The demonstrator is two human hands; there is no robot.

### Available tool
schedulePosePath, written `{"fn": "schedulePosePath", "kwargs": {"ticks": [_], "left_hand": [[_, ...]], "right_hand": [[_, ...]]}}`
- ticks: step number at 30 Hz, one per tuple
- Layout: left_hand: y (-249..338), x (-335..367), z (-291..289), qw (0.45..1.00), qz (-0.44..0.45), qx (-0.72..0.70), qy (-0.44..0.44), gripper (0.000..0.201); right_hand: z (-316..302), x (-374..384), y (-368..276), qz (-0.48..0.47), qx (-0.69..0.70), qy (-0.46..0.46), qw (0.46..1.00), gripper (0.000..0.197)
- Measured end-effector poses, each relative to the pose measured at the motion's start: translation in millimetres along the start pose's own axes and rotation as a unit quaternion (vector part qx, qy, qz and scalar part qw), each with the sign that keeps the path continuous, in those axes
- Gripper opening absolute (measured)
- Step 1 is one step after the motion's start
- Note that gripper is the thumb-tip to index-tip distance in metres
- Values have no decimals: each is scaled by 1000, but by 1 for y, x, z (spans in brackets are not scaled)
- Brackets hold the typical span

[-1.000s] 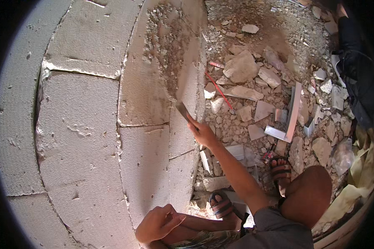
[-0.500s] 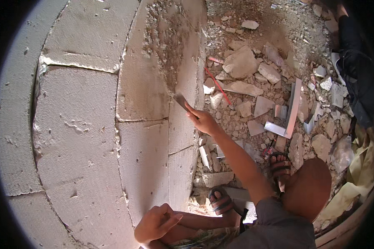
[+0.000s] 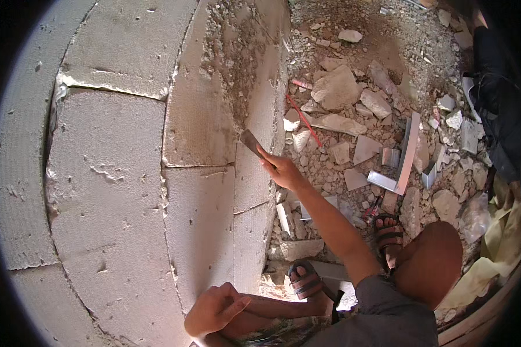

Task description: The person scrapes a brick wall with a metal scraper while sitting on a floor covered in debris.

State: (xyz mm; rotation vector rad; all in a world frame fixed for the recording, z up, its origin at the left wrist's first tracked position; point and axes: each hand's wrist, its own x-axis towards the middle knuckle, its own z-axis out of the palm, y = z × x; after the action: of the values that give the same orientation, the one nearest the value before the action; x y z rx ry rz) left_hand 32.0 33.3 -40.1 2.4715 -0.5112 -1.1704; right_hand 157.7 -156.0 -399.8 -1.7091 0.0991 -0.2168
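My right hand (image 3: 281, 171) is closed round a flat, dark scraper (image 3: 250, 142) with a broad, squared end. The scraper's end is against or just over the pale block wall (image 3: 202, 196), below a strip of rough, crumbly mortar (image 3: 231, 63); I cannot tell whether it touches. The grip part is hidden in my fingers. My left hand (image 3: 219, 309) hangs near my bent leg at the bottom, beside the wall, fingers curled in and thumb sticking out. Nothing shows in it.
Broken stones and rubble (image 3: 336, 87) cover the ground right of the wall. Among them lie a thin red rod (image 3: 304, 120) and a curved pinkish strip with metal ends (image 3: 409, 151). My sandalled feet (image 3: 305, 280) stand on the debris. Another person's dark-clothed limb (image 3: 501, 110) is at the far right.
The scraper has tilted slightly, its end shifting a little up and left. My right hand stays closed on it, and my left hand is almost unmoved.
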Motion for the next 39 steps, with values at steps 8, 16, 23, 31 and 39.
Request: {"fn": "schedulePosePath", "kwargs": {"ticks": [8, 16, 23, 31, 39], "left_hand": [[-4, 4, -1, 996, -85, -7, -19, 33], [6, 2, -1, 997, -73, 6, 0, 31], [-3, -7, 2, 997, -75, -8, 12, 31], [4, -12, 0, 995, -99, 2, 4, 30], [-9, -19, 7, 999, -39, 9, 31, 29]], "right_hand": [[-7, 13, -13, 24, 1, -46, 999, 58], [13, -15, 23, -31, -5, 39, 999, 51], [3, 15, -13, -9, 17, 29, 999, 55], [26, -34, 10, -9, 49, 38, 998, 53], [-36, 95, -97, -137, 93, 138, 977, 51]]}}
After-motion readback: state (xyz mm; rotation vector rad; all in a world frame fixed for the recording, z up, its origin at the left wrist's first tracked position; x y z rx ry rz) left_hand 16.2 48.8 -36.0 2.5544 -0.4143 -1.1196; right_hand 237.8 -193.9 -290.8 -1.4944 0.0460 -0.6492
